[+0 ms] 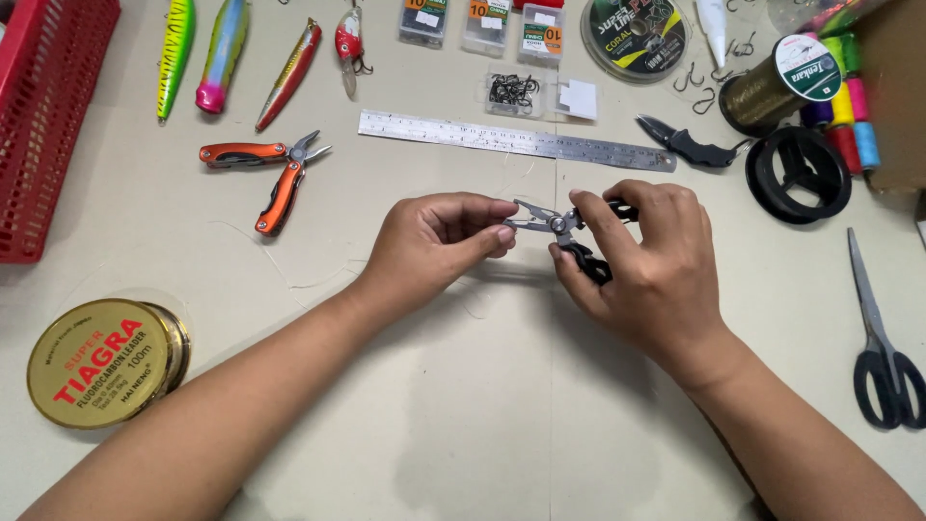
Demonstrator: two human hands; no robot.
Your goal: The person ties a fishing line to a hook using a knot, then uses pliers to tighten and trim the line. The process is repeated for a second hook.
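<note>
Right now we hold a small pair of black-handled pliers just above the middle of the bench. Our right hand has its grip pressed around the black handles, and our left hand pinches something at the plier tips; it is too small to make out, perhaps a hook or ring.

Around the hands, at 12 o'clock, lies one steel ruler, and beyond it one clear packet of hooks and three small hook boxes. At 10 o'clock sits one orange-handled multi-tool, spread open, with four fishing lures lined up past it. One red basket stands along the left edge. At 8 o'clock one gold spool of leader line rests near our left forearm. At 1 o'clock we see one small black folding knife, one dark line spool, a few loose hooks and one olive thread spool; at 2 o'clock one empty black spool and a cluster of coloured thread bobbins. One pair of black-handled scissors lies at 4 o'clock.

Nothing sits directly against the hands. Open bench stretches toward 6 o'clock, between our forearms, down to the near edge.
</note>
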